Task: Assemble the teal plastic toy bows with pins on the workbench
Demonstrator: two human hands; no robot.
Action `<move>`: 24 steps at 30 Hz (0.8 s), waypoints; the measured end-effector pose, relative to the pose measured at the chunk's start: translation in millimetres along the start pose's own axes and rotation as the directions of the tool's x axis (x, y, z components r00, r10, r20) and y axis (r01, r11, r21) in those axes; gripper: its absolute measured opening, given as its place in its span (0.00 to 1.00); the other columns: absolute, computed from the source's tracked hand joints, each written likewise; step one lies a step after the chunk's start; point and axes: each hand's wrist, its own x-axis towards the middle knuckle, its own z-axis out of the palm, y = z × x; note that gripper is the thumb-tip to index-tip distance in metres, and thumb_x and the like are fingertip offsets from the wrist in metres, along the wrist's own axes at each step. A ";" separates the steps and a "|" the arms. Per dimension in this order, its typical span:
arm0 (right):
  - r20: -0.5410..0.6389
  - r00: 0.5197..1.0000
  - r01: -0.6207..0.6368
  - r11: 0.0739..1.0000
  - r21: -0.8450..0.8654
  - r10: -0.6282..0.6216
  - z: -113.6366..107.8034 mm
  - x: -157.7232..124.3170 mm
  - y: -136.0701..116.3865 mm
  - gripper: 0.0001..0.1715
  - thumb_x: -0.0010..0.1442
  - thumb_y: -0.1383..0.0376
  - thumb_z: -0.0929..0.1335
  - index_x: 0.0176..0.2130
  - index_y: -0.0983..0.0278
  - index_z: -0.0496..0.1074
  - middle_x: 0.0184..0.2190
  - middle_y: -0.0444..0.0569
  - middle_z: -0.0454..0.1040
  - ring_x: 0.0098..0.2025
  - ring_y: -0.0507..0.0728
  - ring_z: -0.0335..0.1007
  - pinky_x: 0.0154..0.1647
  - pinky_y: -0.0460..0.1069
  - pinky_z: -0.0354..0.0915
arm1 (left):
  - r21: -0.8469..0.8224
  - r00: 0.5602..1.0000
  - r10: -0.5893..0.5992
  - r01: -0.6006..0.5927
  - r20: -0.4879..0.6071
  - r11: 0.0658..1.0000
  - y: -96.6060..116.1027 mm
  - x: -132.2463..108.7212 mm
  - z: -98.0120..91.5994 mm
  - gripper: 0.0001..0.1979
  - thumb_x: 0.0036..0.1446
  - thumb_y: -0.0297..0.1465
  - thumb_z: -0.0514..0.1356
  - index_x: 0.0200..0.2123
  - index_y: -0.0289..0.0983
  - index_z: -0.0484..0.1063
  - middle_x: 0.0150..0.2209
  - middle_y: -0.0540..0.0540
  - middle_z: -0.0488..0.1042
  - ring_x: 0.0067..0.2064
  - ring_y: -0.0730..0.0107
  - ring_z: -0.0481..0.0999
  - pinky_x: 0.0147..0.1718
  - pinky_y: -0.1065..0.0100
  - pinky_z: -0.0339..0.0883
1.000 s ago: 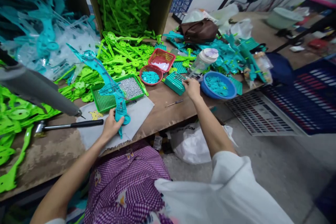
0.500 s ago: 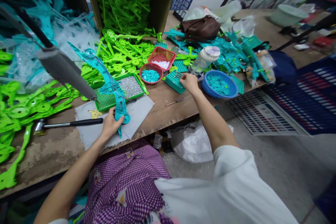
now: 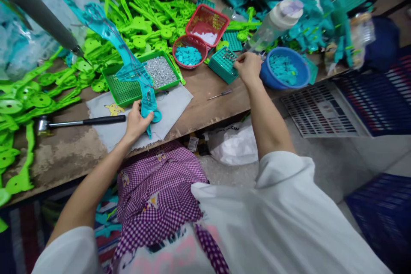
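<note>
My left hand (image 3: 136, 122) grips the lower end of a long teal plastic arm (image 3: 123, 58) that rises up and to the left over a grey cloth (image 3: 173, 105). My right hand (image 3: 248, 68) is curled at the edge of a small teal basket (image 3: 221, 66) holding small metal parts; its fingers are pinched, and what they hold is too small to make out. A blue bowl of teal pieces (image 3: 285, 68) sits just right of that hand.
A green tray (image 3: 123, 90) with silver screws lies behind the cloth. Two red baskets (image 3: 189, 51) stand further back. A hammer (image 3: 80, 123) lies at the left, a small screwdriver (image 3: 220, 94) near the bench edge. Green plastic parts (image 3: 144, 13) are heaped behind. A grey tool (image 3: 35, 8) hangs upper left.
The camera has tilted down and nearer to the bench. My right hand has shifted slightly over the teal basket. My left hand still holds the teal arm.
</note>
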 end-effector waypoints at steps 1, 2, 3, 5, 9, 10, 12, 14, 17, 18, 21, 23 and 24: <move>-0.037 0.998 -0.043 0.999 0.034 0.044 -2.7 -3.3 -5.4 0.12 0.55 0.71 0.65 0.37 0.70 0.76 0.36 0.58 0.79 0.43 0.63 0.75 0.49 0.62 0.67 | 0.001 1.000 0.001 -0.001 0.001 1.000 0.5 0.1 0.2 0.21 0.47 0.36 0.62 0.45 0.37 0.66 0.36 0.47 0.76 0.33 0.66 0.74 0.35 0.64 0.69; -0.076 0.993 -0.084 0.992 0.091 0.091 -6.1 -9.2 -14.5 0.10 0.55 0.71 0.65 0.36 0.69 0.76 0.35 0.56 0.79 0.41 0.61 0.75 0.49 0.61 0.68 | 0.003 1.000 0.001 -0.001 0.002 1.000 1.0 0.1 0.2 0.21 0.47 0.36 0.62 0.45 0.37 0.66 0.36 0.48 0.76 0.32 0.66 0.73 0.35 0.64 0.69; -0.104 0.988 -0.099 0.980 0.170 0.118 -9.9 -18.0 -27.4 0.09 0.55 0.70 0.66 0.35 0.68 0.76 0.34 0.54 0.79 0.40 0.59 0.76 0.48 0.59 0.69 | 0.003 1.000 0.002 -0.002 0.003 1.000 1.4 0.0 0.2 0.20 0.47 0.35 0.62 0.45 0.38 0.66 0.36 0.48 0.76 0.33 0.66 0.73 0.35 0.64 0.69; -0.092 0.995 -0.011 0.926 0.378 0.049 -16.6 -45.4 -62.6 0.08 0.57 0.67 0.66 0.35 0.67 0.75 0.33 0.51 0.78 0.36 0.56 0.76 0.43 0.54 0.71 | 0.004 1.000 0.007 -0.007 -0.002 1.000 1.2 -0.4 0.4 0.20 0.47 0.35 0.63 0.45 0.38 0.66 0.36 0.48 0.76 0.33 0.66 0.73 0.35 0.64 0.70; 0.153 0.974 -0.010 0.645 0.764 -0.166 -18.5 -124.1 -147.5 0.10 0.54 0.60 0.70 0.34 0.65 0.75 0.28 0.45 0.76 0.28 0.50 0.72 0.32 0.48 0.71 | 0.007 1.000 0.010 -0.009 -0.027 1.000 -1.4 -1.7 1.9 0.20 0.47 0.34 0.63 0.45 0.37 0.66 0.34 0.48 0.75 0.31 0.66 0.73 0.34 0.64 0.69; 0.214 0.955 -0.059 0.571 0.818 -0.207 -17.2 -142.5 -166.2 0.11 0.53 0.59 0.71 0.33 0.65 0.75 0.26 0.44 0.76 0.26 0.50 0.71 0.30 0.47 0.70 | 0.003 1.000 0.013 -0.013 -0.028 1.000 -2.0 -2.1 2.3 0.20 0.48 0.34 0.63 0.45 0.37 0.66 0.33 0.48 0.75 0.31 0.66 0.72 0.33 0.64 0.69; 0.278 0.926 -0.130 0.473 0.871 -0.257 -14.5 -169.9 -196.7 0.11 0.53 0.58 0.71 0.32 0.65 0.75 0.26 0.43 0.75 0.25 0.49 0.70 0.29 0.47 0.70 | -0.009 0.999 0.024 -0.025 -0.022 1.000 -3.0 -2.6 2.7 0.19 0.48 0.33 0.63 0.45 0.37 0.66 0.33 0.49 0.75 0.32 0.67 0.73 0.34 0.63 0.70; 0.256 0.927 -0.110 0.453 0.885 -0.274 -11.3 -181.5 -218.3 0.10 0.55 0.59 0.71 0.34 0.64 0.76 0.29 0.45 0.77 0.28 0.50 0.72 0.32 0.48 0.72 | -0.025 0.999 0.040 -0.041 -0.016 0.999 -3.9 -2.6 2.6 0.19 0.49 0.32 0.63 0.45 0.38 0.66 0.34 0.48 0.75 0.33 0.66 0.74 0.36 0.63 0.70; 0.112 0.945 0.074 0.536 0.841 -0.306 -2.9 -175.0 -239.1 0.06 0.57 0.63 0.69 0.35 0.63 0.77 0.33 0.47 0.79 0.33 0.51 0.73 0.39 0.49 0.72 | -0.057 0.998 0.067 -0.067 -0.007 0.996 -5.6 -2.3 2.1 0.19 0.50 0.32 0.63 0.46 0.38 0.65 0.37 0.47 0.76 0.35 0.66 0.75 0.38 0.63 0.70; 0.073 0.942 0.135 0.568 0.812 -0.328 0.9 -170.1 -243.9 0.06 0.58 0.65 0.69 0.35 0.63 0.77 0.33 0.47 0.79 0.34 0.52 0.74 0.40 0.49 0.72 | -0.066 0.997 0.074 -0.075 -0.008 0.995 -6.2 -2.3 2.0 0.20 0.50 0.31 0.63 0.47 0.38 0.65 0.38 0.47 0.76 0.36 0.66 0.75 0.38 0.62 0.71; 0.036 0.919 0.238 0.626 0.743 -0.392 10.8 -160.5 -254.5 0.06 0.58 0.68 0.68 0.35 0.64 0.77 0.33 0.48 0.78 0.35 0.53 0.74 0.41 0.49 0.71 | -0.080 0.996 0.087 -0.088 -0.018 0.993 -8.1 -2.7 2.4 0.20 0.50 0.30 0.63 0.48 0.39 0.65 0.39 0.46 0.76 0.36 0.66 0.75 0.38 0.62 0.71; 0.033 0.909 0.260 0.627 0.734 -0.415 13.7 -160.1 -260.7 0.06 0.59 0.68 0.68 0.36 0.64 0.76 0.33 0.48 0.78 0.35 0.53 0.74 0.41 0.49 0.71 | -0.074 0.996 0.089 -0.090 -0.028 0.993 -9.0 -3.1 3.1 0.21 0.50 0.30 0.64 0.48 0.39 0.65 0.38 0.46 0.76 0.35 0.66 0.74 0.37 0.63 0.70; 0.024 0.909 0.263 0.618 0.741 -0.416 14.2 -160.6 -264.3 0.07 0.60 0.67 0.67 0.36 0.64 0.76 0.33 0.48 0.78 0.35 0.53 0.74 0.41 0.49 0.71 | -0.069 0.996 0.088 -0.090 -0.031 0.994 -9.2 -3.2 3.5 0.21 0.50 0.30 0.64 0.48 0.39 0.66 0.38 0.47 0.76 0.34 0.66 0.74 0.35 0.63 0.70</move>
